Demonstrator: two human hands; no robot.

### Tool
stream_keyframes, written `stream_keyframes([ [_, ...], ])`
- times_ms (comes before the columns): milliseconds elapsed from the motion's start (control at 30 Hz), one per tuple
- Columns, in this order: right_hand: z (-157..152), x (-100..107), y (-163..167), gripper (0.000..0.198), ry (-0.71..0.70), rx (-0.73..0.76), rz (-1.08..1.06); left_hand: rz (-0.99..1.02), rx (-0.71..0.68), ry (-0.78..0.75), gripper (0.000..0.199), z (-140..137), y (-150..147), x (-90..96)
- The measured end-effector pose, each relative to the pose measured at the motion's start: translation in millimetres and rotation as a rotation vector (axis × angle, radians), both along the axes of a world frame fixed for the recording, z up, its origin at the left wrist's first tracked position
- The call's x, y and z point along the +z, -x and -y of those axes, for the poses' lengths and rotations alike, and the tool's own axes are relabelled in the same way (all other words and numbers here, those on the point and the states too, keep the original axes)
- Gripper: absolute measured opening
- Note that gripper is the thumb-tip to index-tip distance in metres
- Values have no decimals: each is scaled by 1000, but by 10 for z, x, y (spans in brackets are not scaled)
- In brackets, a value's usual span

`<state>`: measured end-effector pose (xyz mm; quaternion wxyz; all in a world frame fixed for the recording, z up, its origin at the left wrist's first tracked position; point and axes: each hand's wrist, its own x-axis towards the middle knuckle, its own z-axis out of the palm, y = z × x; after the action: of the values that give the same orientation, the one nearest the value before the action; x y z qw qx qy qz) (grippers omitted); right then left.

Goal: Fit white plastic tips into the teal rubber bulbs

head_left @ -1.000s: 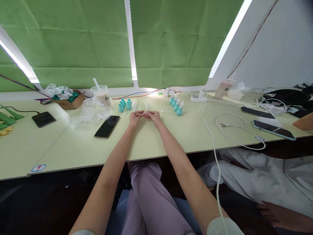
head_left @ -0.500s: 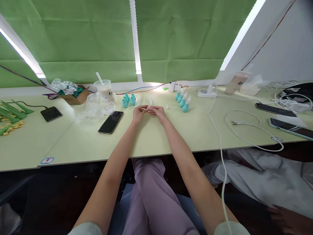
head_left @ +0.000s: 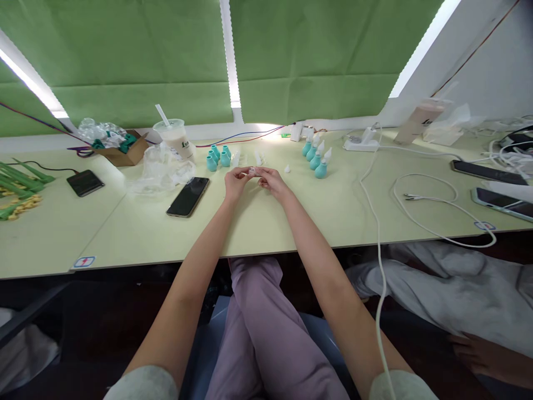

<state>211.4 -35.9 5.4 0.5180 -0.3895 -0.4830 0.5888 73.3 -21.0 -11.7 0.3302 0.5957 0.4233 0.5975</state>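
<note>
So a small pale piece [head_left: 252,171], too tiny to identify, was still being pinched mid-frame by the fingertips of the left hand [head_left: 235,181] and right hand [head_left: 272,181]. Nothing had been added to the white-tipped bulbs [head_left: 315,161] right of centre, so it was presumably being worked on.

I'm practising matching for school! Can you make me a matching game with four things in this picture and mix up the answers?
Things:
1. Small pale piece
2. Turquoise bulbs with white tips
3. Cardboard box
4. Window blinds

Clues:
A. Green all over
B. Stuffed with clear plastic
C. At the fingertips of the left hand and right hand
D. On the table, right of both hands

Pairs: 1-C; 2-D; 3-B; 4-A
</note>
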Motion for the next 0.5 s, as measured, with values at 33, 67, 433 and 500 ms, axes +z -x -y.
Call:
stream_keyframes([
  [33, 4, 5, 4, 32, 13, -7, 5, -5, 6, 3, 32, -10, 0, -2],
  [67, 4, 9, 8, 33, 21, -14, 8, -7, 9, 6, 33, -20, -1, -4],
  [433, -63, -4, -4, 29, -6, -43, 96, -50, 10, -40, 30, 8, -35, 45],
  [500, -50, 33, -33, 32, -22, -61, 186, -46, 9, -29, 30, 21, -34, 68],
])
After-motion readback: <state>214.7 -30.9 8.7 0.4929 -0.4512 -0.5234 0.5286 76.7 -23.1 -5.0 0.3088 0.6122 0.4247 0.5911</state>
